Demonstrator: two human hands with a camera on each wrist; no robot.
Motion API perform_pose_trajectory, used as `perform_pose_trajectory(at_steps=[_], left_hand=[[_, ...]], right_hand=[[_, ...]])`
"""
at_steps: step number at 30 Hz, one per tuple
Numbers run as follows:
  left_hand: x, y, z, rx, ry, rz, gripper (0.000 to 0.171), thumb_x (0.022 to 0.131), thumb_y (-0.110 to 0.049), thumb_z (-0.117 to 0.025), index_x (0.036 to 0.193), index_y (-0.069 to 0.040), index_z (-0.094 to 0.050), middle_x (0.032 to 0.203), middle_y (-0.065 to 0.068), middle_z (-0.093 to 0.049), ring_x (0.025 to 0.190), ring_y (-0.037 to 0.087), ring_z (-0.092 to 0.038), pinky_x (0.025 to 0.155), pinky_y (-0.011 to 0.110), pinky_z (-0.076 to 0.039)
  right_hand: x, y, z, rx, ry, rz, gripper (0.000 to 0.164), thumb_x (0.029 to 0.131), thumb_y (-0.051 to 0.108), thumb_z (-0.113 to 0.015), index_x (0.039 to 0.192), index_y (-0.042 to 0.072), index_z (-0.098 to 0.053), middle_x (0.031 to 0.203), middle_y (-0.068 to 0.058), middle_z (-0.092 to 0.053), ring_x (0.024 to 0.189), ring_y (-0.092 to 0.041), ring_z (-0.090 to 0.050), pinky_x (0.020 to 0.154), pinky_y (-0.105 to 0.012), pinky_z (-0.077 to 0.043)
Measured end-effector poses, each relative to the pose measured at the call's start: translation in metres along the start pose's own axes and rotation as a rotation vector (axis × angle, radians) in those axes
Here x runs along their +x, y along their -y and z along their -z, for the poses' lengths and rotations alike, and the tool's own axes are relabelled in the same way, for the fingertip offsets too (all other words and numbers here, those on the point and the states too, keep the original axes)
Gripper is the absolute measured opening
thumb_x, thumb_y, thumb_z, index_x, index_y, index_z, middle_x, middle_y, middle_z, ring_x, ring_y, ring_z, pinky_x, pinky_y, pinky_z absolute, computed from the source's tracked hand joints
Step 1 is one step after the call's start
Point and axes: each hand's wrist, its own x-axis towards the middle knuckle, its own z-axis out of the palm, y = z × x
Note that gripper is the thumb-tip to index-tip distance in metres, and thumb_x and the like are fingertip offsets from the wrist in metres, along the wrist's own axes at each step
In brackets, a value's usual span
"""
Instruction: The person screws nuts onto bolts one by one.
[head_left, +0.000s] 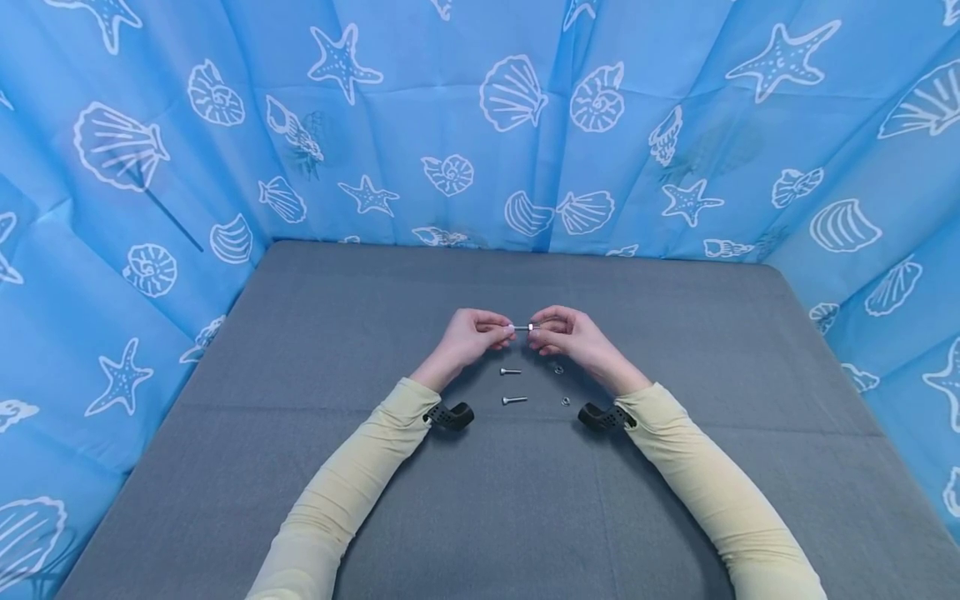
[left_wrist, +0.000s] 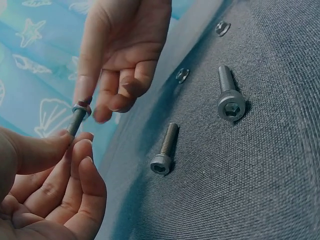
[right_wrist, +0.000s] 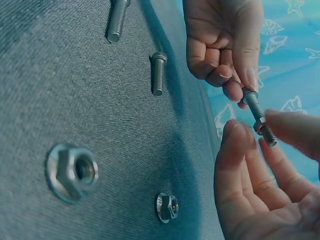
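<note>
Over the table, my left hand (head_left: 472,335) pinches a silver socket-head bolt (right_wrist: 254,104) by its head, between thumb and fingers. A flange nut (right_wrist: 259,126) sits partway along the bolt's shank, with the threaded tip sticking out past it. My right hand (head_left: 577,340) holds this nut, thumb against one side and fingertips by the other. Below the hands, a bolt (head_left: 511,372) and another bolt (head_left: 514,400) lie on the table, heads to the left. To their right rest a flange nut (head_left: 558,370) and a second flange nut (head_left: 566,402).
Grey fabric covers the table (head_left: 420,500). A blue curtain (head_left: 450,125) with white shells and starfish hangs behind it and along both sides. Below the wrists hang a black wrist mount (head_left: 452,417) on the left and another black mount (head_left: 597,417) on the right.
</note>
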Motion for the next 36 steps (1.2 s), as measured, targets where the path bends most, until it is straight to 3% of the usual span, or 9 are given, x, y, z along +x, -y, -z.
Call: perform_pose_trajectory(at_steps=[10, 17, 25, 31, 36], left_hand=[[0.0001, 0.0001, -0.0005, 0.005, -0.007, -0.002, 0.019, 0.091, -0.007, -0.067, 0.102, 0.008, -0.068, 0.09, 0.014, -0.071, 0.077, 0.018, -0.068, 0.075, 0.038, -0.059], [0.0008, 0.0004, -0.0012, -0.013, 0.008, -0.005, 0.021, 0.091, -0.005, -0.066, 0.104, 0.011, -0.067, 0.089, 0.016, -0.071, 0.087, 0.031, -0.068, 0.076, 0.04, -0.058], [0.001, 0.002, -0.0012, 0.01, -0.014, -0.002, 0.017, 0.09, -0.007, -0.067, 0.101, 0.006, -0.069, 0.087, 0.013, -0.071, 0.077, 0.018, -0.068, 0.072, 0.034, -0.059], [0.0015, 0.0028, -0.0016, -0.001, -0.005, -0.01, 0.02, 0.091, -0.006, -0.066, 0.103, 0.01, -0.067, 0.089, 0.015, -0.071, 0.083, 0.026, -0.069, 0.071, 0.032, -0.059], [0.0014, 0.0018, -0.0021, 0.0, -0.001, -0.009, 0.021, 0.091, -0.006, -0.066, 0.103, 0.01, -0.067, 0.088, 0.014, -0.071, 0.085, 0.029, -0.069, 0.073, 0.034, -0.059]], right_hand=[[-0.0004, 0.0004, -0.0004, -0.001, 0.01, -0.016, 0.035, 0.096, 0.012, -0.059, 0.117, -0.015, -0.05, 0.103, -0.031, -0.063, 0.081, -0.02, -0.067, 0.072, -0.036, -0.059], [0.0003, -0.0017, -0.0006, -0.011, 0.014, -0.041, 0.035, 0.096, 0.012, -0.059, 0.115, -0.016, -0.051, 0.103, -0.031, -0.062, 0.082, -0.019, -0.066, 0.073, -0.034, -0.059], [-0.0014, 0.0, -0.0029, 0.001, 0.006, -0.019, 0.028, 0.095, 0.007, -0.06, 0.113, -0.011, -0.052, 0.103, -0.033, -0.061, 0.082, -0.021, -0.066, 0.074, -0.037, -0.059], [0.0002, -0.0015, -0.0024, -0.015, 0.012, -0.071, 0.035, 0.098, 0.017, -0.058, 0.112, -0.014, -0.053, 0.103, -0.029, -0.064, 0.081, -0.02, -0.067, 0.07, -0.031, -0.058], [-0.0003, -0.0021, -0.0019, -0.013, 0.006, -0.043, 0.033, 0.096, 0.012, -0.059, 0.117, -0.012, -0.05, 0.105, -0.032, -0.062, 0.082, -0.02, -0.067, 0.07, -0.032, -0.058]])
